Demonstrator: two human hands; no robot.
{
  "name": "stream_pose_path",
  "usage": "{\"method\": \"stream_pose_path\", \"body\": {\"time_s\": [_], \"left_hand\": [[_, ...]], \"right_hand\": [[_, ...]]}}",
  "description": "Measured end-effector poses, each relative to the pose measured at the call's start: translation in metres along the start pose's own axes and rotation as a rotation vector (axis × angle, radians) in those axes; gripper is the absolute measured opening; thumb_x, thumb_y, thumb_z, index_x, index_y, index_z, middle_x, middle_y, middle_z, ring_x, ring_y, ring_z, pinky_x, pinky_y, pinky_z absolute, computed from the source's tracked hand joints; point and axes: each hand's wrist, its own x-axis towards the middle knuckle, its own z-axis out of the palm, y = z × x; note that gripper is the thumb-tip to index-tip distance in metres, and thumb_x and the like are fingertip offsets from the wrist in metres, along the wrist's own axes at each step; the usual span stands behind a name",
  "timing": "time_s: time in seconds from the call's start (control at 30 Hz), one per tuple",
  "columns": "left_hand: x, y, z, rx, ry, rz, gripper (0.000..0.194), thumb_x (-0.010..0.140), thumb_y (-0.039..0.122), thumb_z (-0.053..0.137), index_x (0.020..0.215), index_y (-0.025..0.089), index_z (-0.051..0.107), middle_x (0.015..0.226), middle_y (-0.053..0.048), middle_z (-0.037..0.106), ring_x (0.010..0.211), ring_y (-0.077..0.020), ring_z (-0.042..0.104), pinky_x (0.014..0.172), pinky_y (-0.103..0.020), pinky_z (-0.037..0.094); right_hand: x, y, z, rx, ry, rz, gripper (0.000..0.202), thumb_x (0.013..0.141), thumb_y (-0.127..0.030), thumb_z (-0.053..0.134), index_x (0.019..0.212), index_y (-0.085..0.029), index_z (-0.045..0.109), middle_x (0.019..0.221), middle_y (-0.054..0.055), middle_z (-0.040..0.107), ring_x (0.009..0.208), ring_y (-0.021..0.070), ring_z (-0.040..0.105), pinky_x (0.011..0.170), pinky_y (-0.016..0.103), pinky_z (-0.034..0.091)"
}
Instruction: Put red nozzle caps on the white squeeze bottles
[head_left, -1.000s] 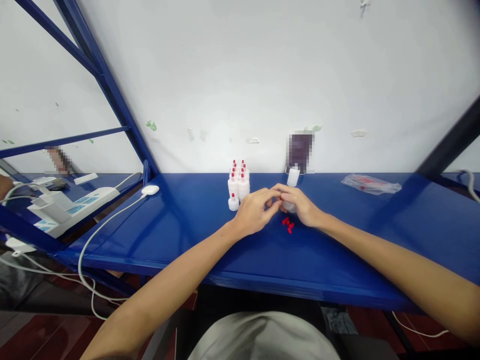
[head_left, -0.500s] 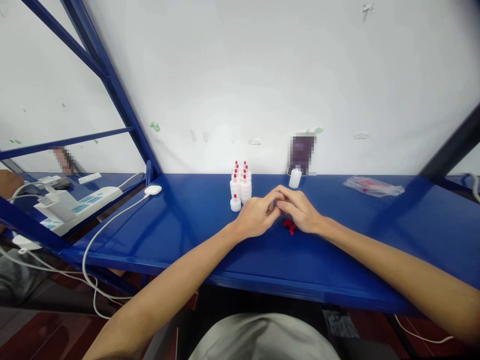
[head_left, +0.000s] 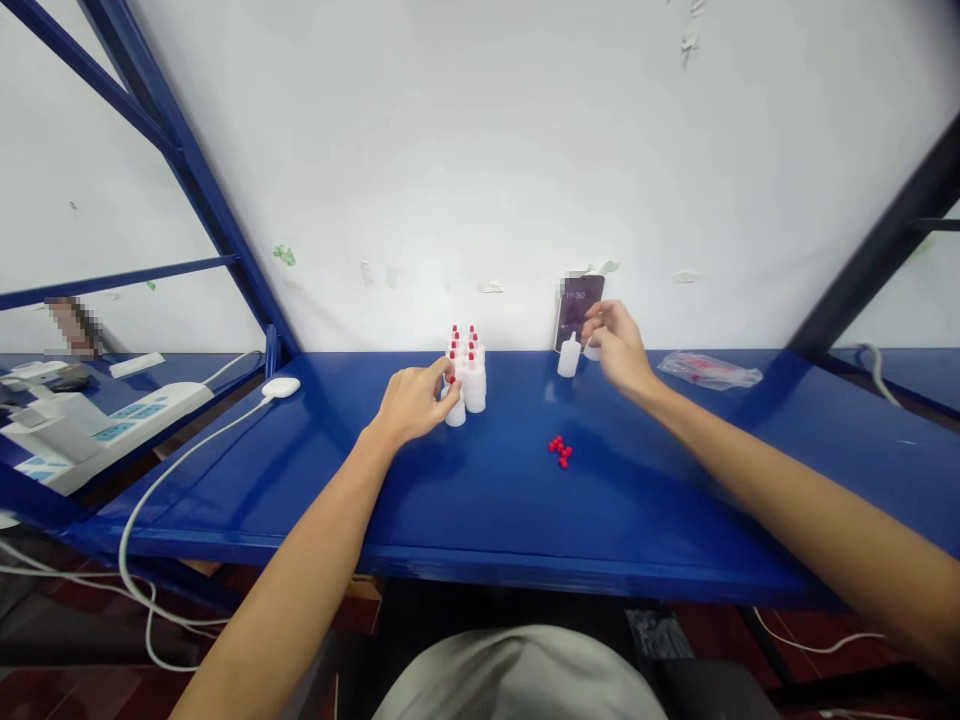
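My left hand (head_left: 416,400) pinches the red cap of a small white bottle (head_left: 454,412) at the left front of a bottle group. Its fingertips partly cover that cap. More white bottles (head_left: 475,388) with red caps stand in close rows beside and behind it. My right hand (head_left: 621,352) is farther back, fingers bent and apart. A white bottle (head_left: 568,358) without a cap stands just left of it, its nozzle bare. Another white piece (head_left: 592,353), mostly hidden, shows under the right thumb. Several loose red caps (head_left: 561,451) lie on the table between my arms.
A phone (head_left: 579,308) leans on the wall behind the uncapped bottle. Toward the right lies a clear plastic bag (head_left: 709,370) with red bits inside. At left are a white charger (head_left: 282,388) with its cable and a power strip (head_left: 150,415), near the blue frame (head_left: 202,190).
My hands were together above the middle of the table and have parted. The left moved to the capped bottles, the right went back toward the uncapped bottle. The view shifted slightly.
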Motion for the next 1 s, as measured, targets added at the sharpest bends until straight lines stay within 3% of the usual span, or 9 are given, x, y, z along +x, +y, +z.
{"method": "stream_pose_path", "body": {"time_s": [0.2,0.33,0.47,0.57,0.67,0.77,0.87,1.0], "left_hand": [[0.000,0.003,0.001,0.047,-0.040,-0.036,0.020,0.087,0.039,0.050,0.085,0.021,0.059,0.059,0.002,0.058,0.053,-0.0147,0.053,0.056,-0.026,0.027],[-0.002,0.004,0.000,0.047,0.120,-0.053,0.020,0.085,0.039,0.052,0.081,0.020,0.058,0.056,0.003,0.054,0.051,-0.0137,0.051,0.056,-0.025,0.029],[-0.006,0.019,0.005,-0.073,0.221,0.139,0.021,0.086,0.030,0.049,0.070,0.018,0.055,0.054,0.002,0.053,0.049,-0.0101,0.048,0.055,-0.024,0.032],[-0.007,0.042,0.014,-0.170,0.122,0.280,0.018,0.086,0.028,0.049,0.075,0.018,0.059,0.058,0.002,0.056,0.051,-0.0097,0.049,0.055,-0.023,0.033],[-0.005,0.062,0.024,-0.255,-0.133,0.319,0.018,0.089,0.028,0.050,0.097,0.019,0.064,0.067,0.002,0.061,0.059,-0.0114,0.054,0.058,-0.023,0.036],[-0.002,0.071,0.034,-0.324,-0.309,0.327,0.028,0.093,0.030,0.048,0.117,0.021,0.061,0.082,-0.001,0.064,0.073,-0.0141,0.059,0.068,-0.025,0.042],[0.001,0.074,0.042,-0.353,-0.371,0.321,0.034,0.093,0.037,0.052,0.122,0.023,0.061,0.090,-0.003,0.063,0.081,-0.0163,0.060,0.074,-0.027,0.044],[0.001,0.078,0.051,-0.340,-0.351,0.296,0.038,0.089,0.052,0.057,0.111,0.022,0.068,0.088,-0.003,0.063,0.080,-0.0170,0.060,0.073,-0.028,0.043]], "right_hand": [[0.048,0.017,0.002,0.051,0.069,0.011,0.031,0.064,-0.015,0.047,0.092,-0.026,0.041,0.073,-0.001,0.047,0.069,0.0173,0.049,0.059,0.030,0.041],[0.060,0.029,0.013,0.071,0.038,0.076,0.032,0.063,-0.014,0.047,0.092,-0.026,0.041,0.072,-0.002,0.048,0.064,0.0162,0.047,0.056,0.029,0.040],[0.059,0.045,0.020,0.008,0.001,0.110,0.032,0.061,-0.013,0.045,0.090,-0.025,0.045,0.068,-0.003,0.049,0.065,0.0165,0.048,0.060,0.030,0.040],[0.055,0.054,0.021,0.000,0.000,0.159,0.030,0.060,-0.014,0.047,0.087,-0.024,0.048,0.068,-0.002,0.051,0.070,0.0174,0.050,0.065,0.030,0.041],[0.047,0.056,0.022,0.046,-0.006,0.219,0.025,0.059,-0.019,0.048,0.084,-0.023,0.048,0.068,-0.001,0.053,0.070,0.0183,0.052,0.064,0.032,0.043],[0.033,0.051,0.024,0.101,-0.065,0.274,0.015,0.062,-0.026,0.047,0.075,-0.022,0.051,0.065,0.001,0.054,0.065,0.0190,0.054,0.065,0.034,0.045],[0.016,0.041,0.024,0.122,-0.132,0.295,0.016,0.066,-0.031,0.048,0.071,-0.020,0.058,0.069,0.005,0.062,0.072,0.0214,0.058,0.071,0.036,0.046],[0.003,0.033,0.017,0.068,-0.174,0.254,0.022,0.066,-0.032,0.053,0.076,-0.018,0.067,0.084,0.006,0.069,0.087,0.0234,0.059,0.080,0.035,0.043]]}}
